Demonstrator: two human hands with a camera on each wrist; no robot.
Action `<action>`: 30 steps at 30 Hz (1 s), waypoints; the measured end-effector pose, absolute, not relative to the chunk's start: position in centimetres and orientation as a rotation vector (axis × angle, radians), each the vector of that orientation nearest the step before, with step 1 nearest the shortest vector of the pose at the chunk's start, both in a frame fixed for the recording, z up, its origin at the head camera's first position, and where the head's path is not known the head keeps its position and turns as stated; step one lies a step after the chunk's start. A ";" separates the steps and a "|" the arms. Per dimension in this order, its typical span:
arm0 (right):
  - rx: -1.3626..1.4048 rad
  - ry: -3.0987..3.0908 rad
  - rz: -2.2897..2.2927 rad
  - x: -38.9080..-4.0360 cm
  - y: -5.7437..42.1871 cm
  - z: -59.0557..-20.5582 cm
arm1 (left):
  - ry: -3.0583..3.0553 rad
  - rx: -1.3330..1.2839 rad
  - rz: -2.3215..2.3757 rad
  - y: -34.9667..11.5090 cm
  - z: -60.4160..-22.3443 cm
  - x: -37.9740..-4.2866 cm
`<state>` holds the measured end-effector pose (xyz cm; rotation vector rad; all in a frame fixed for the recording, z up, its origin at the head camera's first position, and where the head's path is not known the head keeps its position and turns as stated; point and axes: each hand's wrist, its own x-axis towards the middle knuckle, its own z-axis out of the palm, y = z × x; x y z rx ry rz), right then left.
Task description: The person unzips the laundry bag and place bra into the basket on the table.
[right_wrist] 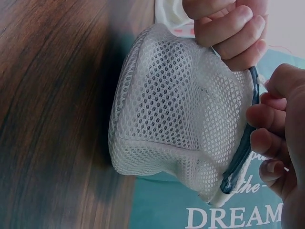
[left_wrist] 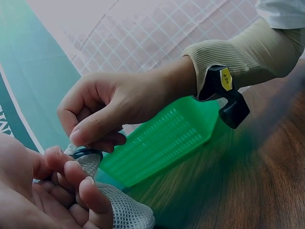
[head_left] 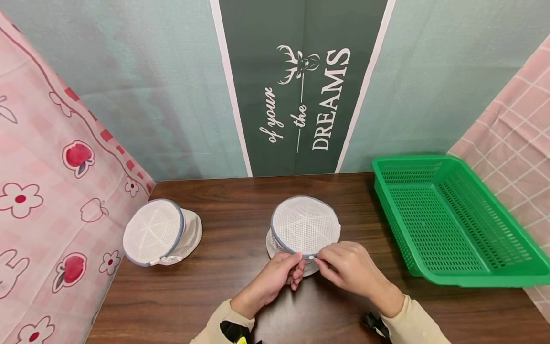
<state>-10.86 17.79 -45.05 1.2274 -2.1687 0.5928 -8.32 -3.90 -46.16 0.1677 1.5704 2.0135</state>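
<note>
The left hand (head_left: pixel 279 277) slants in from the near side of the tabletop (head_left: pixel 223 291), thumb uppermost and palm turned toward the right hand (head_left: pixel 350 267). Its thumb and forefinger are clamped on the blue rim (head_left: pixel 281 244) of the mesh bag (head_left: pixel 306 220), the other fingers loosely curled below. The right hand comes in from the opposite side, back of the hand up, thumb and forefinger pinched together on the white zipper tab (head_left: pixel 311 257) at that rim. The fingertips of the two hands nearly meet.

The mesh bag stands at the middle of the tabletop, its round top facing up. A second bag (head_left: pixel 152 231) stands well apart to its left, beside the pink cloth (head_left: pixel 38 143). The green basket (head_left: pixel 481 279) sits to the right, beyond the right hand.
</note>
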 end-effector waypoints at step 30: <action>1.071 -2.121 0.556 -11.6 20.1 -45.4 | 1.588 0.157 2.006 -4.2 -46.0 -8.3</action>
